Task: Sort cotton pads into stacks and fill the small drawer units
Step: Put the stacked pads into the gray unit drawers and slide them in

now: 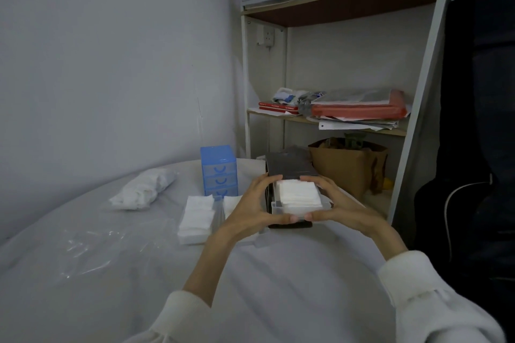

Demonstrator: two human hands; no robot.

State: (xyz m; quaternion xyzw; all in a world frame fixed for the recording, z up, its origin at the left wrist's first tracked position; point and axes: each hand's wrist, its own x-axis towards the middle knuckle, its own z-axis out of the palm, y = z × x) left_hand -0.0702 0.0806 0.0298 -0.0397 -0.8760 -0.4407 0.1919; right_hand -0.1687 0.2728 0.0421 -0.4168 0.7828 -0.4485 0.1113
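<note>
A dark drawer unit (289, 166) stands on the white-covered table (278, 273). Its clear drawer (278, 207) is pulled partway out and holds a stack of white square cotton pads (299, 192). My left hand (255, 203) grips the drawer's left side and my right hand (331, 200) grips its right side, thumbs meeting at the front. A blue three-drawer unit (218, 170) stands behind to the left, drawers closed. Another stack of cotton pads (196, 217) lies left of my left hand.
A plastic bag of cotton pads (142, 189) lies at the back left, and clear plastic wrap (92, 248) sits nearer. A shelf rack (334, 120) with papers and a brown paper bag (345, 170) stands behind. A black guitar case (479, 120) leans at right.
</note>
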